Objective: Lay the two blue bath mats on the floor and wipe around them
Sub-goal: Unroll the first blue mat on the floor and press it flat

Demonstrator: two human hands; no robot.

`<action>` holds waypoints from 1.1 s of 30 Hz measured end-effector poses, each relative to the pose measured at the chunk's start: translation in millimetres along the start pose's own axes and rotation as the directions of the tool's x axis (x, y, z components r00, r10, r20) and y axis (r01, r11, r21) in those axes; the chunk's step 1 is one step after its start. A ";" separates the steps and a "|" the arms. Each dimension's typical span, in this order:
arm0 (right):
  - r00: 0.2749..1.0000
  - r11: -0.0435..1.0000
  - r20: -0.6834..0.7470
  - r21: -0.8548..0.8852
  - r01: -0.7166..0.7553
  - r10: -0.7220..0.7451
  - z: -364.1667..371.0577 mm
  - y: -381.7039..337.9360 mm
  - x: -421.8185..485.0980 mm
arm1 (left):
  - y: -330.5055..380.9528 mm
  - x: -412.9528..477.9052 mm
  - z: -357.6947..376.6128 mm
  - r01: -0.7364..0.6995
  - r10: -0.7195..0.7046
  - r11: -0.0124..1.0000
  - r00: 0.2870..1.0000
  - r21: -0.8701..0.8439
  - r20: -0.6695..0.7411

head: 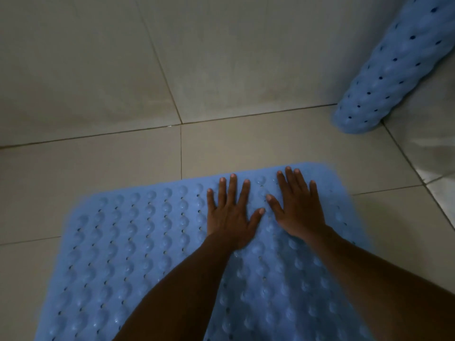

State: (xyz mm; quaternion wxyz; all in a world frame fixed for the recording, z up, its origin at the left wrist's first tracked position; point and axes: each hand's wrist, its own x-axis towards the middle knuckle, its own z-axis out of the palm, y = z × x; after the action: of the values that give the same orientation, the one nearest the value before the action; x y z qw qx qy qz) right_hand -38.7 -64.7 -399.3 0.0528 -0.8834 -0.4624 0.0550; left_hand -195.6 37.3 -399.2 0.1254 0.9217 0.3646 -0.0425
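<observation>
Mat (128, 242) spread, left hand (230, 216), right hand (299, 209) flat on it, rolled mat (398, 65) by wall (98, 57)

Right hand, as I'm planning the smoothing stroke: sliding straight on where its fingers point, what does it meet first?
The right hand would cross the flat mat at its far edge onto bare floor tile, then probably reach the wall.

Rolled mat (398, 70) (its top) off frame

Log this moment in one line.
flat mat: on floor | left hand: pressing it | right hand: pressing it | rolled mat: against wall
</observation>
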 end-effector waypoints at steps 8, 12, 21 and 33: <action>0.999 0.999 -0.055 -0.052 -0.001 -0.002 12.6 2.5 -2.8 | 4.4 -2.4 4.2 -0.001 0.003 0.999 1.000 0.052 -0.031; 0.999 0.998 -0.037 -0.065 -0.004 0.001 10.0 2.6 -3.2 | 6.2 -1.7 2.5 -0.003 0.003 0.999 1.000 0.051 -0.008; 1.000 0.998 0.011 -0.055 -0.012 0.012 10.9 3.3 1.4 | 4.3 1.4 -0.3 -0.003 0.000 0.998 0.998 0.060 0.057; 0.995 0.998 0.096 0.055 0.000 -0.006 -25.3 -80.3 -29.6 | -109.6 -89.5 -68.5 0.154 -0.158 0.985 0.986 0.080 0.048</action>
State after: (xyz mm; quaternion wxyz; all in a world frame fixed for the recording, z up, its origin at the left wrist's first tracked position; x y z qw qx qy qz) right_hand -116.8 -44.7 -361.3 0.0546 -0.8772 -0.4641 0.1102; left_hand -336.7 73.1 -339.8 0.0965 0.8929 0.4303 -0.0910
